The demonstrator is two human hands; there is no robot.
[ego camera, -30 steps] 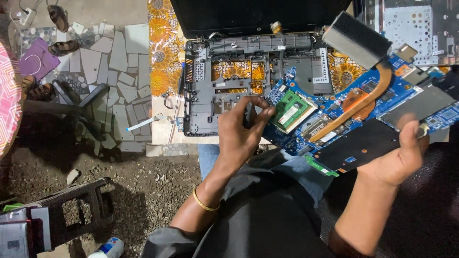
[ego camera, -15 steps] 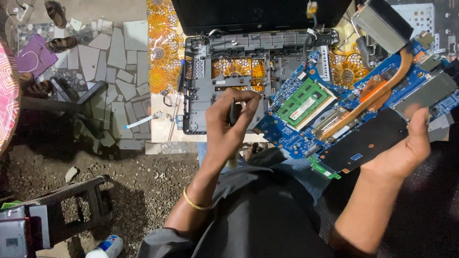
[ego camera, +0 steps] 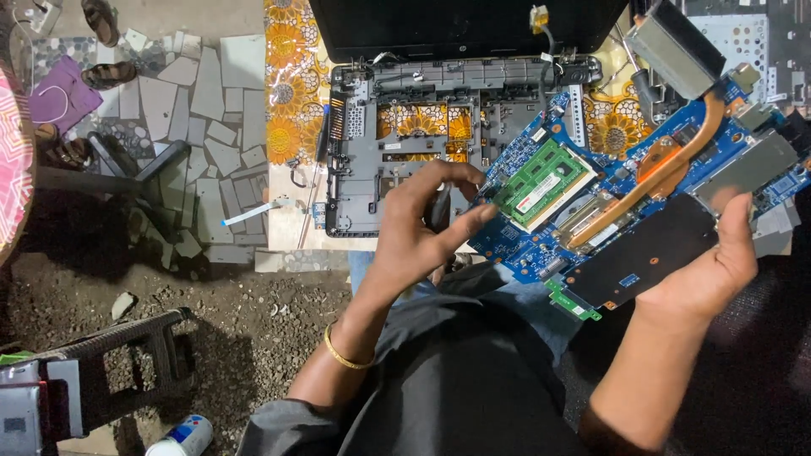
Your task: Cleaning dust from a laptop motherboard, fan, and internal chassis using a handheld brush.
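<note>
Two hands are working over a stripped laptop, and I am reading the scene from the left edge across. A spray can [ego camera: 187,436] is lying on the dirt floor at lower left, and a purple cloth [ego camera: 59,93] is resting on the broken tile paving above it. Next comes the grey laptop base [ego camera: 397,143], sitting emptied on the patterned surface [ego camera: 291,93], with the dark screen lid [ego camera: 465,25] standing open behind it. My left hand [ego camera: 422,232], a gold bangle [ego camera: 342,355] on its wrist, is hovering over the base's front edge; its fingers are curling around a dark slim tool [ego camera: 439,207], thumb stretching toward the board's edge. To its right the blue motherboard [ego camera: 541,245] is tilting up off the base, carrying a green memory module [ego camera: 541,181], a copper heat pipe [ego camera: 650,181] and a metal heatsink block [ego camera: 672,51]. My right hand [ego camera: 705,270] is clamping the board's lower right edge, thumb pressing on top, fingers hidden beneath.
</note>
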